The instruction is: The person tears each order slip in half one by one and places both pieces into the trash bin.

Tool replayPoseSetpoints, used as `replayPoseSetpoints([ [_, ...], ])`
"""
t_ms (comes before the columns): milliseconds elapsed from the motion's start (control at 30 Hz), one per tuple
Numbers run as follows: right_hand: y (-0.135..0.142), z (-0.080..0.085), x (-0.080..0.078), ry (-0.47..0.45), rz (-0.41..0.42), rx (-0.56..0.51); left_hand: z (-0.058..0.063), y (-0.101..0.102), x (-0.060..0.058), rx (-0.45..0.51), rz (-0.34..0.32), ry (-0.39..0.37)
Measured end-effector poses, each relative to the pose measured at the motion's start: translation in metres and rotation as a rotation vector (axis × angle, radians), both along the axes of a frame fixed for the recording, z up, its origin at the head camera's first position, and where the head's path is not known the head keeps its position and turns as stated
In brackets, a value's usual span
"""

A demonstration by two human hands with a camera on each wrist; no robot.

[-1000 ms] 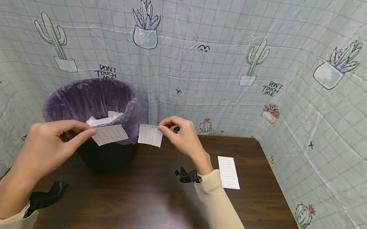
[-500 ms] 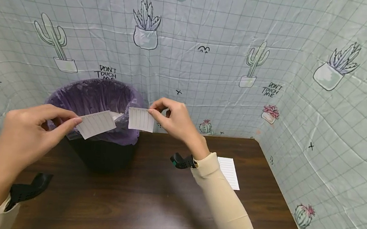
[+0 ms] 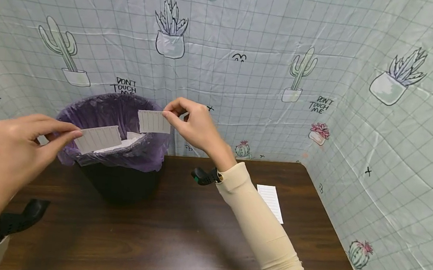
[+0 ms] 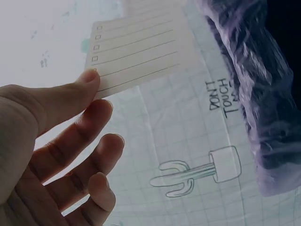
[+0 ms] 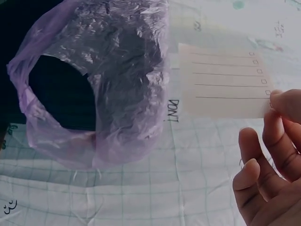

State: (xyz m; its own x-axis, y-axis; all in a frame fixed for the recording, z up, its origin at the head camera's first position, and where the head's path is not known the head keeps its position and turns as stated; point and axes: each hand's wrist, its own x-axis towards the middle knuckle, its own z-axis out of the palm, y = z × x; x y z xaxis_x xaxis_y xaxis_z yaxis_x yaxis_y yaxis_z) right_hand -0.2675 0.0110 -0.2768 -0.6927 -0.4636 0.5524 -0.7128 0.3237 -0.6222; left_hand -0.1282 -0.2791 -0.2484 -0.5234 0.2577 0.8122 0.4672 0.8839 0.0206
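Between thumb and index finger, my left hand [image 3: 19, 146] pinches a lined piece of paper [image 3: 99, 139] with a ragged edge, over the near left rim of the trash bin [image 3: 122, 182]. My right hand [image 3: 192, 122] pinches another lined paper piece [image 3: 152, 122] by its corner, over the bin's right rim. Small checkboxes run along one side of each piece, clear in the left wrist view on the left paper [image 4: 136, 52] and in the right wrist view on the right paper [image 5: 225, 80]. A purple bag [image 3: 101, 106] lines the black bin, with white paper [image 3: 115, 147] inside.
A whole lined checklist sheet [image 3: 270, 201] lies on the brown wooden table [image 3: 175, 235] at the right, partly behind the right sleeve. A grid-patterned curtain [image 3: 226, 31] with cactus drawings surrounds the table at the back and sides.
Both hands have moved left and up with their paper pieces, from in front of and beside the bin to over its rim. The bin and the sheet on the table stayed put.
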Motion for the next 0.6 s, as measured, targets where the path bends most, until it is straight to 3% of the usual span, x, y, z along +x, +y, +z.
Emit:
replayPoseSetpoints([
  [600, -0.028, 0.012, -0.006, -0.040, 0.023, 0.073, 0.000, -0.010, -0.005, 0.043, 0.149, -0.112],
])
